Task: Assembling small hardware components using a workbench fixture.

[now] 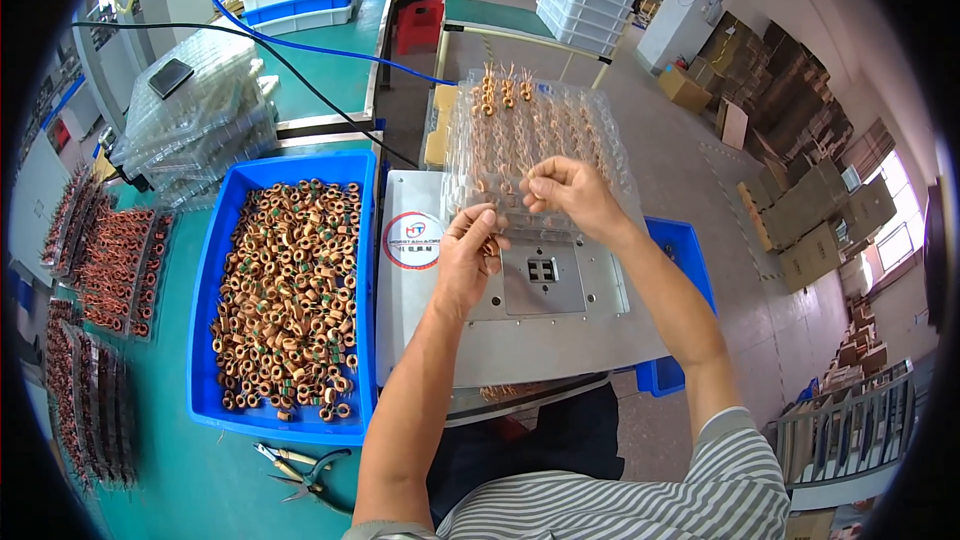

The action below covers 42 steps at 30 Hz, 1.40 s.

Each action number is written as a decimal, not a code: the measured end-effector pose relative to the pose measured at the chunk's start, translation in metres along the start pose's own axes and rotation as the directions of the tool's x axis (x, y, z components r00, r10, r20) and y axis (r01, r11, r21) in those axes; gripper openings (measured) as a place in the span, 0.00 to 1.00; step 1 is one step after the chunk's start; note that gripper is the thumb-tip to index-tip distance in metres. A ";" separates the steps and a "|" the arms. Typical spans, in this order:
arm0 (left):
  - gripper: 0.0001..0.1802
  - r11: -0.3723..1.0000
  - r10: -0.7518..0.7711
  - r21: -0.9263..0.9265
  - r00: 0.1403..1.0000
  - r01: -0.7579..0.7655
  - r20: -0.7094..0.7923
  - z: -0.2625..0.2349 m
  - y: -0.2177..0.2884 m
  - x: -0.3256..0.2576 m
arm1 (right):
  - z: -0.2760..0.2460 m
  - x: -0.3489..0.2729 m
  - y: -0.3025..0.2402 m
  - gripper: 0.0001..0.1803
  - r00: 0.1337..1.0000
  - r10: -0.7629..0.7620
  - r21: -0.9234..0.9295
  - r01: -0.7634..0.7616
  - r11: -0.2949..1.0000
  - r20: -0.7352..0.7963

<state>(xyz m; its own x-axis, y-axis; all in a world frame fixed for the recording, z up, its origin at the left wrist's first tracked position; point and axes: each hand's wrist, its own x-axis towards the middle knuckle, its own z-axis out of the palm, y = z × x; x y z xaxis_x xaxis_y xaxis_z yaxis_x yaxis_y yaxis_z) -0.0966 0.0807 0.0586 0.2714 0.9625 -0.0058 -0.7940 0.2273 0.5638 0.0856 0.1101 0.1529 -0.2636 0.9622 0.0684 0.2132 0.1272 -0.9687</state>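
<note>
My left hand (470,250) is closed above the grey metal machine (440,340), its thumb and fingers pinched around what looks like a small copper-wound ring coil, mostly hidden by the fingers. To its right and slightly farther off, my right hand (575,198) has thumb and forefinger pressed together; anything between them is too small to make out. Just beyond both hands stands a stack of clear plastic trays (622,155), the top one holding rows of copper coils (508,95) with upright wire ends. A square opening (541,270) sits in the machine's top plate, below my hands.
Left of the machine, a blue bin (205,340) holds many loose ring coils. Pliers (300,470) lie before it on the green table (190,485). Trays of red-wired coils (115,270) and empty clear trays (205,90) stand farther left. Another blue bin (690,250) is at right.
</note>
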 end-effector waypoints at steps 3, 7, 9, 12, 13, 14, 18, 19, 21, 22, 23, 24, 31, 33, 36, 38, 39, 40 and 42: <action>0.13 0.998 -0.034 0.057 0.999 0.035 -0.008 0.005 -0.011 0.000 | -0.004 -0.030 0.018 0.09 0.996 0.043 0.082 -0.050 0.995 0.081; 0.11 0.984 -0.081 0.157 0.997 0.081 -0.006 0.012 -0.025 0.001 | -0.006 -0.056 0.034 0.08 0.984 0.095 -0.053 -0.088 0.995 0.152; 0.10 0.963 -0.142 0.231 0.990 0.136 0.007 0.016 -0.031 0.002 | -0.009 -0.063 0.041 0.08 0.983 0.077 -0.041 -0.071 0.997 0.168; 0.09 0.952 -0.175 0.260 0.984 0.160 0.037 0.020 -0.036 0.003 | -0.015 -0.072 0.049 0.08 0.983 0.069 -0.006 -0.069 0.998 0.168; 0.09 0.950 -0.180 0.266 0.983 0.164 0.036 0.021 -0.038 0.004 | -0.019 -0.074 0.052 0.08 0.985 0.079 0.012 -0.081 0.997 0.157; 0.09 0.953 -0.166 0.260 0.986 0.155 0.020 0.025 -0.039 0.004 | -0.022 -0.075 0.052 0.08 0.985 0.088 0.030 -0.093 0.995 0.147; 0.10 0.949 -0.140 0.281 0.989 0.145 -0.037 0.030 -0.042 0.004 | -0.024 -0.080 0.050 0.08 0.998 0.056 0.017 -0.056 0.998 0.017; 0.10 0.948 -0.139 0.284 0.989 0.145 -0.040 0.030 -0.042 0.004 | -0.022 -0.080 0.050 0.08 0.998 0.055 0.006 -0.055 0.998 -0.020; 0.11 0.889 -0.165 0.428 0.986 0.165 -0.037 0.028 -0.041 0.000 | -0.017 -0.078 0.052 0.08 0.998 0.052 0.007 -0.052 0.999 -0.046; 0.11 0.870 -0.158 0.468 0.987 0.156 -0.036 0.029 -0.042 0.000 | -0.016 -0.078 0.054 0.07 0.998 0.006 -0.070 -0.011 0.997 -0.069; 0.11 0.865 -0.151 0.476 0.987 0.158 -0.053 0.029 -0.042 -0.001 | -0.013 -0.078 0.058 0.06 0.995 -0.042 -0.142 0.030 0.989 -0.087; 0.11 0.857 -0.142 0.494 0.989 0.145 -0.043 0.029 -0.040 -0.001 | -0.010 -0.077 0.060 0.06 0.993 -0.057 -0.159 0.040 0.986 -0.102; 0.10 0.812 -0.034 0.583 0.999 0.017 0.019 0.023 -0.040 -0.003 | -0.002 -0.076 0.065 0.06 0.984 -0.046 -0.291 -0.006 0.957 -0.172; 0.09 0.800 -0.043 0.600 0.999 0.016 0.031 0.017 -0.041 0.000 | 0.000 -0.072 0.068 0.07 0.983 -0.034 -0.206 -0.004 0.979 -0.181; 0.10 0.840 -0.009 0.542 0.999 -0.010 0.032 0.022 -0.046 -0.001 | -0.006 -0.073 0.074 0.07 0.985 -0.036 -0.206 0.001 0.979 -0.168; 0.10 0.835 -0.006 0.550 0.999 -0.013 0.033 0.027 -0.049 -0.001 | -0.008 -0.076 0.073 0.07 0.990 -0.022 -0.239 -0.012 0.971 -0.139; 0.10 0.826 0.003 0.563 1.000 -0.017 0.025 0.028 -0.048 -0.001 | -0.008 -0.078 0.070 0.07 0.990 -0.022 -0.241 -0.013 0.970 -0.143; 0.10 0.827 0.001 0.562 1.000 -0.016 0.028 0.027 -0.049 0.001 | -0.008 -0.080 0.066 0.07 0.991 -0.002 -0.289 -0.037 0.957 -0.133; 0.10 0.777 -0.024 0.628 0.997 -0.031 0.080 0.025 -0.051 0.003 | -0.008 -0.083 0.064 0.07 0.991 0.022 -0.338 -0.066 0.939 -0.131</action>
<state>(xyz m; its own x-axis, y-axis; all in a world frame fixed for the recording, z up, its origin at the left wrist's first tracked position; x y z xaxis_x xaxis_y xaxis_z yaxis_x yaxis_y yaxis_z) -0.0415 0.0685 0.0508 0.3332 0.9417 0.0464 -0.2837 0.0533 0.9574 0.1287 0.0405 0.0866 -0.1332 0.9881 0.0773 0.5350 0.1374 -0.8336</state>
